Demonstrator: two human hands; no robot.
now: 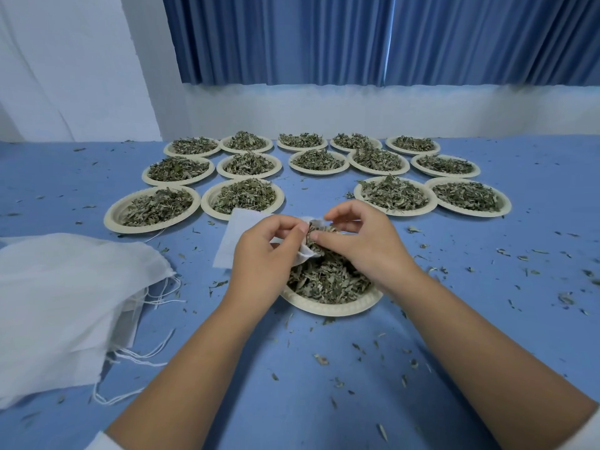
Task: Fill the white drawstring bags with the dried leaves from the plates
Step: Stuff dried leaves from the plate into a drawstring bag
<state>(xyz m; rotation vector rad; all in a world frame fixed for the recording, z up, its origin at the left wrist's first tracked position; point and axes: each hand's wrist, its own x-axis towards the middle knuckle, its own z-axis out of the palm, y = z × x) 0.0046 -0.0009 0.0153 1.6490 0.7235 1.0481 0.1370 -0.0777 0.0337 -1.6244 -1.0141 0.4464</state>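
Blue table: leaves, bag seemingly between fingers

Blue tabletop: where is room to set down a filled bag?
Free, bar leaf crumbs: right of the right hand, below the paper plates of dried leaves; also between the forearms. Crowded: plate rows behind, pile of white drawstring bags at left.

The light is soft, even and cool, and it tints everything blue. A bright strip of daylight shows through a gap in the curtain. Only faint, blurred shadows lie on the counter beneath the near plate. The wide lens bows the counter's far edge and stretches my forearms at the bottom. Fine detail smears towards the edges.
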